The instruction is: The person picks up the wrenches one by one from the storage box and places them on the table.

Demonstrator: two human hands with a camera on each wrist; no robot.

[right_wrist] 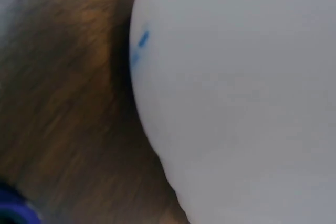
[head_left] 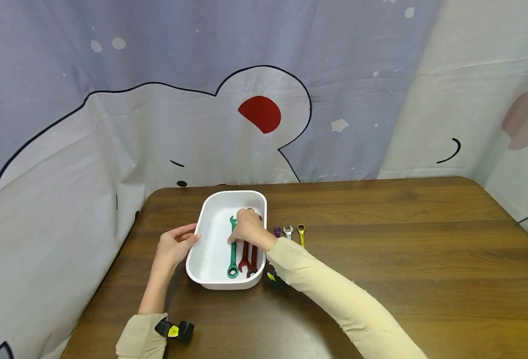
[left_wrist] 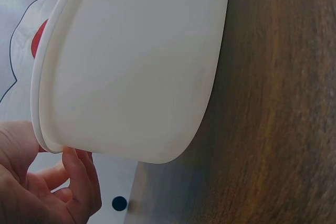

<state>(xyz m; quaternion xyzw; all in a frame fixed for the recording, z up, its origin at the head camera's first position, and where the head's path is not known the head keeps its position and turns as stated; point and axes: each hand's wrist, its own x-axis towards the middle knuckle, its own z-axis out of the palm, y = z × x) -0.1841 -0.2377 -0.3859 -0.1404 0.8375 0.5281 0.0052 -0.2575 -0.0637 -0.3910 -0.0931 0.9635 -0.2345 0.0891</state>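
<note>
Cream sleeves frame the lower part of the head view, each wrist carrying a small black camera with a yellow tab. From the left, the left hand rests on the brown wooden table beside a white tray, fingers loosely curled with the tips at the tray's left rim. The left wrist view shows those fingers just under the rim of the tray, touching its outer wall; they do not wrap round it.

Inside the tray, toward its right half, three wrenches lie side by side, lengthways. Leftmost is a green wrench, its ring end near the front wall. Next to it lie two red wrenches, close together.

The right hand reaches into the tray from the right and sits on top of the far ends of these wrenches, fingers bent down over them. Whether it pinches one wrench or only touches them cannot be told from the head view. The right wrist view is blurred and shows only the tray's white outer wall against the table.

Just right of the tray, on the table, three small wrenches lie in a row: a purple wrench, a silver wrench and a gold wrench. A curtain with a cartoon print hangs behind the table.
</note>
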